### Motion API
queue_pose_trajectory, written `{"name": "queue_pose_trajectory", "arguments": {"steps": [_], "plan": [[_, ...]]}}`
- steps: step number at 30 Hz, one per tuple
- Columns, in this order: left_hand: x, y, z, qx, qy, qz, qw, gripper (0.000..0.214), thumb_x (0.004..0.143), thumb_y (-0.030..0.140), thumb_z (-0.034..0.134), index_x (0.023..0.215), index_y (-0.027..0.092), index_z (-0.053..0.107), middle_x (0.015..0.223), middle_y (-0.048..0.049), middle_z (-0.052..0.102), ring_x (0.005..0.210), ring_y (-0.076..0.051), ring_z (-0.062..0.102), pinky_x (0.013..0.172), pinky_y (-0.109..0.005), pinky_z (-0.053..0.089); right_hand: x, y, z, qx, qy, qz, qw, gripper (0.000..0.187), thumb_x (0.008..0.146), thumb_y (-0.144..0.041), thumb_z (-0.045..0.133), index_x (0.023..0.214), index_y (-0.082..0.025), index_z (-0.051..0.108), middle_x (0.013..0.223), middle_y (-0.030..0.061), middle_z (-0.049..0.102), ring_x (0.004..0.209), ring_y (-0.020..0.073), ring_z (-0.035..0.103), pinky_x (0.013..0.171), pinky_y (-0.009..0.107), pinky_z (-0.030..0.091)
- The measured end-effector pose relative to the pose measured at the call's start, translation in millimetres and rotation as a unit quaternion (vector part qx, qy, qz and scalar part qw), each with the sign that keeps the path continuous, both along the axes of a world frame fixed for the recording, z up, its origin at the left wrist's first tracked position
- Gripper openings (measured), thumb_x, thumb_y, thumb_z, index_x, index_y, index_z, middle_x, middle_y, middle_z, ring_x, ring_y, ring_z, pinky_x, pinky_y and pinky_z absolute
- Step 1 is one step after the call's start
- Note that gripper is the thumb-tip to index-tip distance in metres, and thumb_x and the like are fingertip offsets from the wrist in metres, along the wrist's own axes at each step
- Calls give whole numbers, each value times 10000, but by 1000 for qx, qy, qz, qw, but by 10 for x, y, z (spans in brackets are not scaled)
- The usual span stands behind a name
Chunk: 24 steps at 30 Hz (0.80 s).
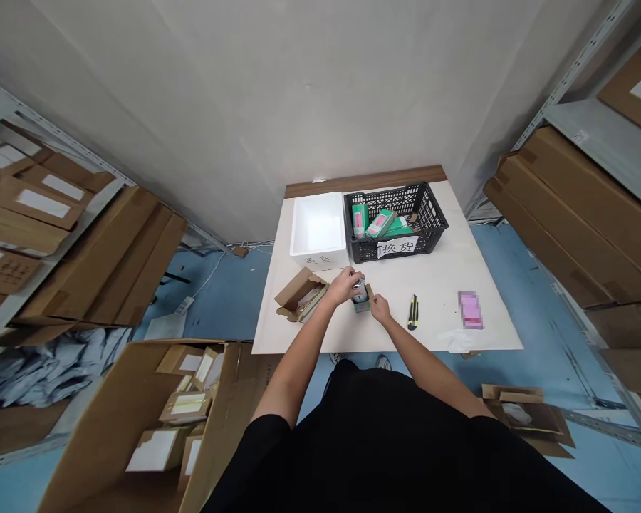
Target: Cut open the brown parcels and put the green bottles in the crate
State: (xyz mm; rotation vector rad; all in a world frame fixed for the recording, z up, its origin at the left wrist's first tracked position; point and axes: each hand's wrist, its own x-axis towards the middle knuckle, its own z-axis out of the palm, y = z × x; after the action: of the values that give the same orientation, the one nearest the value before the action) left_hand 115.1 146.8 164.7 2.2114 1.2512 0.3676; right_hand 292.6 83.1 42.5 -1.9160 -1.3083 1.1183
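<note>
My left hand [345,286] is closed on a small pale grey item [360,291], whose kind I cannot make out, at the mouth of a small green box [362,308]. My right hand [380,308] pinches the brown cardboard flap [369,291] on the right side of that box. Left of my hands lies an opened brown carton [300,291] with papery contents. A black and yellow utility knife [413,313] rests on the table to the right of my right hand.
On the white table [438,274] stand a white foam box [319,251] and a black plastic crate [395,246] holding several green boxes [380,223]. A blurred pink item [471,310] lies at right. A large carton [133,356] of parcels stands left; loaded shelves flank both sides.
</note>
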Motion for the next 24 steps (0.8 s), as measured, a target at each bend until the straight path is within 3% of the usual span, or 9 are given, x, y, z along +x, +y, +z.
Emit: {"name": "queue_pose_trajectory", "arguments": {"steps": [4,8,12,14,16,19,21,24], "plan": [[99,18,-151,20,121,-24,992,530,721,304,944,1212,286,743,1220,-98,567,1214,-343,566,1007,-421,507,-12,-14,-15,10,19,-19,1000,179,842,-355,538,685,-281,496,655,-1,566,749,239,617,697,308,466],[187,1,-396,5,160,-20,987,607,671,340,994,1223,280,748,1249,-123,579,1242,-368,560,1038,-449,499,-72,-31,-7,5,16,-42,999,158,850,-346,523,705,-284,516,647,-3,548,735,242,614,686,313,472],[181,-47,-598,-13,194,-27,981,519,721,391,961,1195,293,773,1278,-139,616,1307,-393,523,1087,-514,467,-102,-27,29,-19,3,-39,999,124,858,-286,494,748,-276,550,691,-2,560,798,246,643,751,319,498],[123,-80,-672,-11,168,-21,986,536,752,434,933,1245,306,764,1414,-146,594,1366,-409,485,1116,-547,445,-100,-21,48,-33,-8,-34,999,121,867,-268,490,780,-265,574,734,8,591,842,247,659,795,321,505],[26,-121,-753,2,96,28,995,522,846,470,842,1331,313,728,1546,-136,539,1426,-398,456,1154,-551,421,-98,-26,56,-40,-15,-25,999,126,884,-261,489,825,-252,600,780,21,629,875,250,671,829,327,510],[-145,-191,-910,-30,-12,195,980,462,1004,448,616,1415,244,669,1510,-164,595,1415,-346,517,1177,-524,416,-114,-62,41,-13,2,-12,1000,179,905,-250,497,987,-227,654,957,57,712,953,250,690,884,338,527],[-230,-235,-1021,-104,-52,264,957,507,1001,442,595,1430,178,646,1432,-200,651,1366,-337,578,1150,-506,446,-136,-88,25,18,22,2,1000,304,906,-251,525,1176,-218,662,1178,88,720,1039,248,698,941,354,538],[-267,-279,-1133,-172,-117,221,953,597,920,423,676,1462,182,612,1455,-192,647,1379,-318,579,1119,-471,483,-149,-81,20,33,37,54,997,450,875,-256,602,1321,-240,659,1363,99,671,1158,263,685,1024,388,539]]}}
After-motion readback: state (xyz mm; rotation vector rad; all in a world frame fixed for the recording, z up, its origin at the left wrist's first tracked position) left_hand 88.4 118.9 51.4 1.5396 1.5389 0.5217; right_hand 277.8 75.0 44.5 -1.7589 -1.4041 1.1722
